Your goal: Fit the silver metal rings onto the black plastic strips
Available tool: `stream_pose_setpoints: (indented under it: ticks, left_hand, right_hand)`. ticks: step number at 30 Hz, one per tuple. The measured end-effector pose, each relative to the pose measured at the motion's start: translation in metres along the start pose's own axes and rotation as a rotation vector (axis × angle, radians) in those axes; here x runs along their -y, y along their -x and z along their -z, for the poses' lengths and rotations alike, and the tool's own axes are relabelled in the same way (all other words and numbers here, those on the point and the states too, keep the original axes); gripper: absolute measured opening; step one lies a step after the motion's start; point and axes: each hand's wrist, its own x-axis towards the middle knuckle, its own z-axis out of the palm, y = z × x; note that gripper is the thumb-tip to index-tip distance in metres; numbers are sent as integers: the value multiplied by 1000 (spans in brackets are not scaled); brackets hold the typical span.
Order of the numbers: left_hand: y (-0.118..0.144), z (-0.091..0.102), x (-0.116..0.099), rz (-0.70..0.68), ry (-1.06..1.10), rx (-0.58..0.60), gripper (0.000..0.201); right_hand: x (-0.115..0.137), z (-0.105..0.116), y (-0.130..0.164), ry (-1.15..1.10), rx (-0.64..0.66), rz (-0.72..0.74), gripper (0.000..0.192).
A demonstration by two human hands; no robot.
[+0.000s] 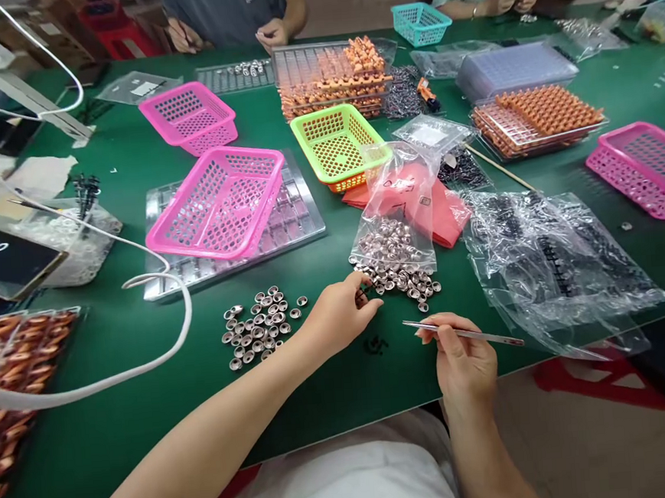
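My left hand (342,313) reaches to the near left edge of a pile of small silver metal cups (401,278). Its fingers are curled, the thumb stands apart, and dark bits show in the gap between; nothing is plainly gripped. The pile spills from a clear plastic bag (401,197). In my right hand (465,357) is a pair of tweezers (477,335), held like a pen, tips pointing left. Small black pieces (375,345) lie on the green table between both hands. A spread group of metal cups (261,325) lies left of my left forearm.
Pink baskets (220,246) stand at left and right, one on a metal tray (302,232). A green basket (332,174) is behind the bag. Plastic-wrapped black parts (518,265) lie right. A white cable (185,322) loops at left. Two people (233,11) sit opposite.
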Motion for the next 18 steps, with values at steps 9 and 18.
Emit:
stream_pose_setpoints:
  ticks: [9, 18]
  left_hand:
    - [-7, -10, -7, -69, -134, -37, 9]
    - [-7, -15, -1, -160, -124, -72, 11]
  right_hand:
    - [-1, 1, 2, -34, 24, -19, 10]
    - [-4, 4, 3, -26, 21, -39, 10]
